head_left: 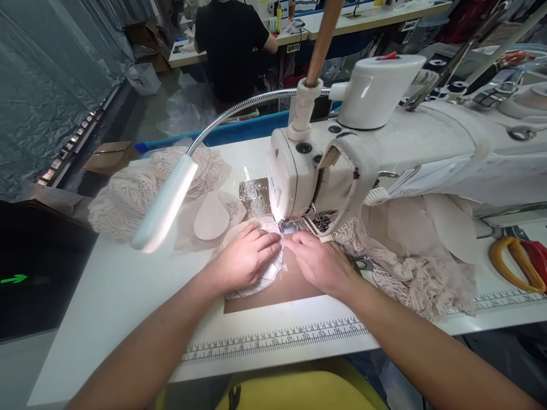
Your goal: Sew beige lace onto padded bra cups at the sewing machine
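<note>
A pale pink lace-edged fabric piece (270, 272) lies under the needle end of a white sewing machine (294, 171). On its left part rests my left hand (241, 256), palm down, with its fingers stretched flat over the cloth. My right hand (320, 259) is closed at the cloth's right edge, just in front of the presser foot. Its index finger points toward the needle, and the other fingers are curled; the thumb is mostly hidden. Both hands' fingertips come close together near the needle. A brown plate (299, 286) shows beneath the fabric.
A bendable lamp (166, 199) hangs over the table's left side, near a lace heap (128, 191). More lace (427, 279) lies to the right, beside orange-handled scissors (515, 265). A printed ruler (273, 343) runs along the front edge. A person (231, 48) sits at a table ahead.
</note>
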Action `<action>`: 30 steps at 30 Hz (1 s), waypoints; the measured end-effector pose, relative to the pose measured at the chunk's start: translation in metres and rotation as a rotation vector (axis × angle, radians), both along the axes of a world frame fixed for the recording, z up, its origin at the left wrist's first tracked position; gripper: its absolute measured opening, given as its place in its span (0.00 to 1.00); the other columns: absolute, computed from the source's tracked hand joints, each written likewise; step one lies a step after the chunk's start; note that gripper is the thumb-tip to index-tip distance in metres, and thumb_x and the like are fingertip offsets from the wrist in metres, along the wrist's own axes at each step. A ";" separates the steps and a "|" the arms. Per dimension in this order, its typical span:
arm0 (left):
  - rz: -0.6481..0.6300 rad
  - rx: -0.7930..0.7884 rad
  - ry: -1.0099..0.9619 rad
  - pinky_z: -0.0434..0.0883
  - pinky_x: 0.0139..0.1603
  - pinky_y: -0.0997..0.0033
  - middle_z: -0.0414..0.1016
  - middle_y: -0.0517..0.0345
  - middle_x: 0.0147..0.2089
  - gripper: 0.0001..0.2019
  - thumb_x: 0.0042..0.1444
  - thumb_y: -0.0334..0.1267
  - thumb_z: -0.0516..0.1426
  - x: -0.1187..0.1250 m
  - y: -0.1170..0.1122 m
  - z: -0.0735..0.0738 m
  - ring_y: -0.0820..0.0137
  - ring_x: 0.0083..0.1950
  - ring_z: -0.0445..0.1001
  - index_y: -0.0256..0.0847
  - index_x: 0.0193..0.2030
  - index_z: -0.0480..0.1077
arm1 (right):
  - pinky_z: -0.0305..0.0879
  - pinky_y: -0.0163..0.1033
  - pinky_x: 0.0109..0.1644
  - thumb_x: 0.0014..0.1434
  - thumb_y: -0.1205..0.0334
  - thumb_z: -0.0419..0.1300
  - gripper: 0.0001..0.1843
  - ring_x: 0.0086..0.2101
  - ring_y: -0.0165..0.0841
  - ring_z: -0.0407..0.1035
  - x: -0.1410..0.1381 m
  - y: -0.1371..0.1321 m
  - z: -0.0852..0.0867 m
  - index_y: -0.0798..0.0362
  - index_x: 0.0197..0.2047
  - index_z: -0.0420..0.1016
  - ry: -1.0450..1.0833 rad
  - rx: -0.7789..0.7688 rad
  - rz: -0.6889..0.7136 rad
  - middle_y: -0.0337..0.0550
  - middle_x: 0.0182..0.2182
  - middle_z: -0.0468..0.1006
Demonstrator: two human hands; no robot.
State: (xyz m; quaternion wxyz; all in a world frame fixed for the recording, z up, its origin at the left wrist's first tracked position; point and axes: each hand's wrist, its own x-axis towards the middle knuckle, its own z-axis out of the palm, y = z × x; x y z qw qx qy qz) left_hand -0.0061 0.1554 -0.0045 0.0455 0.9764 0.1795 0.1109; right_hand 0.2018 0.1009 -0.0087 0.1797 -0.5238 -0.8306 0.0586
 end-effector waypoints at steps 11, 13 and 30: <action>0.007 -0.010 0.014 0.63 0.57 0.48 0.69 0.44 0.59 0.19 0.60 0.29 0.49 -0.004 0.002 0.001 0.58 0.52 0.67 0.33 0.57 0.67 | 0.48 0.37 0.28 0.60 0.72 0.50 0.17 0.27 0.30 0.57 -0.002 -0.001 -0.004 0.55 0.46 0.78 -0.075 0.087 0.003 0.41 0.29 0.71; -0.006 -0.021 0.024 0.63 0.57 0.48 0.69 0.45 0.59 0.19 0.61 0.30 0.48 -0.005 0.003 0.002 0.58 0.52 0.68 0.34 0.58 0.67 | 0.47 0.37 0.28 0.60 0.72 0.50 0.17 0.26 0.30 0.56 -0.003 -0.001 -0.004 0.55 0.46 0.78 -0.091 0.105 0.001 0.41 0.28 0.71; 0.128 -0.015 0.069 0.69 0.45 0.55 0.65 0.42 0.62 0.23 0.59 0.30 0.49 0.005 -0.003 -0.008 0.57 0.48 0.66 0.29 0.62 0.62 | 0.54 0.39 0.31 0.59 0.71 0.51 0.20 0.33 0.35 0.65 -0.007 0.002 -0.007 0.51 0.51 0.76 -0.134 0.064 -0.106 0.45 0.32 0.75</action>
